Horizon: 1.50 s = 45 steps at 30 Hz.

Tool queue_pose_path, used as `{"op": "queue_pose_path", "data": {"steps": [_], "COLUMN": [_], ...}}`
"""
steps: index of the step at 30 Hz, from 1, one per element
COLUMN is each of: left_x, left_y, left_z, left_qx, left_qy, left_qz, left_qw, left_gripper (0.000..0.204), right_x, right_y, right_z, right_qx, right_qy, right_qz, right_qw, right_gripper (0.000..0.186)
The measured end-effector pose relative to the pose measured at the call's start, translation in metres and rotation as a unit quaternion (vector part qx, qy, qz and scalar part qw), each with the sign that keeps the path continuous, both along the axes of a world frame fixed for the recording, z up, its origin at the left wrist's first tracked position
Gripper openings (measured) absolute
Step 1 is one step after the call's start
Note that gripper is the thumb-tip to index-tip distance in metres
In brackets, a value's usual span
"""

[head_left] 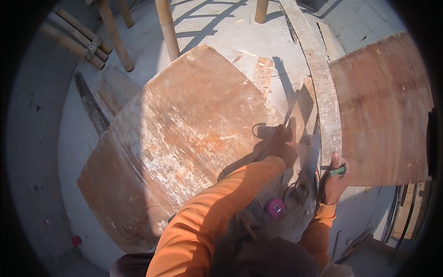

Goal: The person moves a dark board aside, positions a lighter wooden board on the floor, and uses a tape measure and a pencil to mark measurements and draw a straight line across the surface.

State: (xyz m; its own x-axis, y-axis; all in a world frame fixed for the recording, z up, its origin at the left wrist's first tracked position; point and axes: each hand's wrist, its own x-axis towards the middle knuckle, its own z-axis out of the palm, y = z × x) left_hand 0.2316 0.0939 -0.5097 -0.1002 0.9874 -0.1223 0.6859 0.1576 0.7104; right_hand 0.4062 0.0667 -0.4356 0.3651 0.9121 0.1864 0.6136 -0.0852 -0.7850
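My left hand [287, 141], at the end of an orange sleeve, is at the right edge of a large stained plywood sheet [194, 101], beside narrow wooden pieces [301, 104]; its fingers are shaded, and what they hold is unclear. My right hand [335, 182] has its fingers closed around a small green object [337, 171], with the thumb against a long pale plank [325, 92]. That plank runs along a reddish wooden panel [383, 111] on the right. A pink tape measure [276, 207] lies below my hands.
Several bamboo poles [164, 27] stand on the pale concrete floor at the back. Loose dark boards [90, 101] lie at the left, and a short wooden scrap [263, 74] lies beyond the sheet. Block walls [360, 23] border the area.
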Motion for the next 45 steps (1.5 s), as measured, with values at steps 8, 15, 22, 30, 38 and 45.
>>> {"op": "queue_pose_path", "data": {"steps": [8, 15, 22, 30, 38, 45], "left_x": [-0.086, -0.215, -0.357, -0.376, -0.37, -0.346], "left_y": [-0.012, -0.082, -0.139, -0.139, -0.134, -0.134], "left_z": [0.021, 0.044, 0.012, -0.005, -0.049, -0.019], "left_qx": [0.028, 0.147, 0.082, 0.021, 0.056, -0.084], "left_qy": [-0.373, -0.152, -0.088, -0.087, -0.026, 0.073], "left_qz": [0.138, 0.587, 0.644, 0.646, 0.589, 0.574], "left_qw": [0.917, 0.782, 0.755, 0.758, 0.806, 0.811], "left_gripper": [0.06, 0.066, 0.069, 0.07, 0.087, 0.108], "right_x": [-0.076, -0.22, -0.202, -0.13, -0.114, -0.101], "right_y": [-0.01, -0.062, -0.064, -0.125, -0.185, -0.175], "right_z": [-0.008, -0.026, -0.046, -0.05, -0.133, -0.107], "right_qx": [-0.04, -0.13, -0.026, -0.315, -0.309, -0.263], "right_qy": [0.074, 0.094, 0.091, 0.12, 0.187, 0.167], "right_qz": [0.162, 0.457, 0.462, 0.501, 0.488, 0.532], "right_qw": [0.983, 0.875, 0.882, 0.797, 0.795, 0.787], "right_gripper": [0.038, 0.042, 0.029, 0.034, 0.042, 0.033]}}
